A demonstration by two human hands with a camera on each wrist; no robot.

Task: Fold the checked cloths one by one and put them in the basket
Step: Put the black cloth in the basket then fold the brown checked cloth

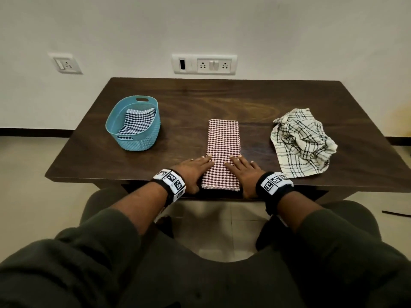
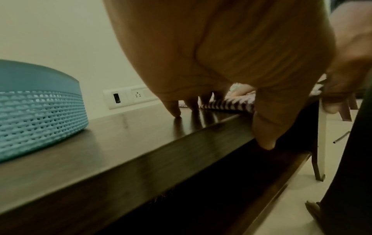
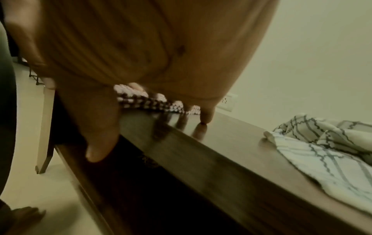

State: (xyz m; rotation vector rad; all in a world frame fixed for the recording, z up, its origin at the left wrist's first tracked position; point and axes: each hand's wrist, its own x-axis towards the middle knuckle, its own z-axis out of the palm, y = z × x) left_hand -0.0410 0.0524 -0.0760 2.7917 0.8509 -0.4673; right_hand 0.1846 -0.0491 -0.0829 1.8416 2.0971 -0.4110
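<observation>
A red-and-white checked cloth (image 1: 223,143), folded into a long narrow strip, lies at the table's middle and reaches the front edge. My left hand (image 1: 195,168) and right hand (image 1: 243,171) lie flat on its near end, one on each side, fingers straight. In the wrist views the left fingertips (image 2: 175,111) and right fingertips (image 3: 207,117) touch the cloth (image 2: 225,104) (image 3: 145,101) and the wood, while both thumbs hang down over the table's front edge. A teal basket (image 1: 138,141) (image 2: 40,114) at the left holds a folded dark blue checked cloth (image 1: 136,123).
A crumpled white cloth with dark lines (image 1: 302,143) (image 3: 322,152) lies at the right, its corner near the front edge. The dark wooden table (image 1: 200,101) stands against a wall with sockets (image 1: 204,64). My legs are below the front edge.
</observation>
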